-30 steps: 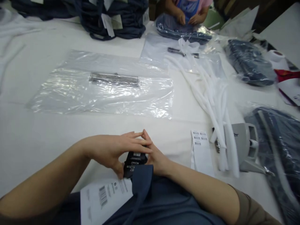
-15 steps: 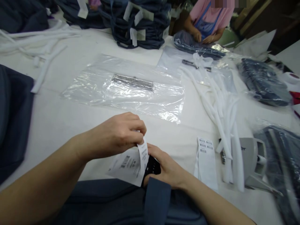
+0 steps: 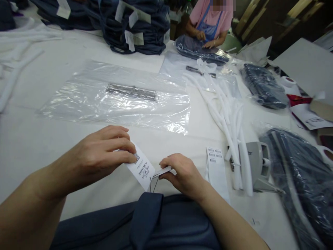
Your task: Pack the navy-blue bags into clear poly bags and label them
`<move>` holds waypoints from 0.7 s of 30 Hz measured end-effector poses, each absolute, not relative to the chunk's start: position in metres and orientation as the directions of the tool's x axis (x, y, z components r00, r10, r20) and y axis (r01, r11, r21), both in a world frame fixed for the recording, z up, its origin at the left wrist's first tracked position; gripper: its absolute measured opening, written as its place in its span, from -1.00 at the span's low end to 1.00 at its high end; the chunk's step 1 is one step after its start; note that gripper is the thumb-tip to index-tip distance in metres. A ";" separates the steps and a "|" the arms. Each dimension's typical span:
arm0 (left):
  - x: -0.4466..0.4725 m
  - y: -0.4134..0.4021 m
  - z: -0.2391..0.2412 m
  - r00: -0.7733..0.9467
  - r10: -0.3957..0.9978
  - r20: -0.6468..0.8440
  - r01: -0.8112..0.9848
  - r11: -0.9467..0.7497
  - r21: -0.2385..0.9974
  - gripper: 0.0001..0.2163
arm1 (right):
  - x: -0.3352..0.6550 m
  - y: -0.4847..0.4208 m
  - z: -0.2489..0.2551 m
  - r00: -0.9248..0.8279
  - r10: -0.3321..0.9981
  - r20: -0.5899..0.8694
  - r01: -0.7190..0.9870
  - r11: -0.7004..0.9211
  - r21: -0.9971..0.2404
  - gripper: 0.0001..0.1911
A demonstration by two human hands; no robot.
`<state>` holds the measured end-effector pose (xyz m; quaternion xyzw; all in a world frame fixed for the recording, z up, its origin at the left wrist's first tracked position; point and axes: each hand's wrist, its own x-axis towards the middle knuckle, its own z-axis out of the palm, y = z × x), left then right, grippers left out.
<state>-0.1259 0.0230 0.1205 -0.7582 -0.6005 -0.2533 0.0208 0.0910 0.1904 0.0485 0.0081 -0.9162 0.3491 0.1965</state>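
Note:
My left hand (image 3: 104, 154) pinches a white printed hang tag (image 3: 142, 170) by its upper corner. My right hand (image 3: 182, 173) pinches a second, thinner tag (image 3: 162, 172) seen edge-on, right beside the first. Thin strings run from both tags down to a dark blue garment (image 3: 156, 225) lying at the near table edge in front of me. Both hands hover just above the white table (image 3: 26, 146).
A flat clear plastic bag (image 3: 117, 100) with a metal bar on it lies ahead. White foam strips (image 3: 229, 111), a barcode label strip (image 3: 217, 166) and a grey tagging gun (image 3: 260, 166) sit to the right. Bagged blue garments (image 3: 299, 173) lie at right. Another person (image 3: 208, 24) works opposite, beside stacked garments (image 3: 135, 24).
My left hand has pulled the white tag up and leftward, spreading it apart from the tag in my right hand. The black tag seen earlier is no longer visible. The view shifted slightly.

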 end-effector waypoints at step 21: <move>-0.119 0.053 0.064 -0.378 0.897 0.228 0.588 0.043 0.808 -0.88 | 0.086 0.195 0.041 -0.939 0.033 0.343 -0.230 0.682 -0.694 -0.57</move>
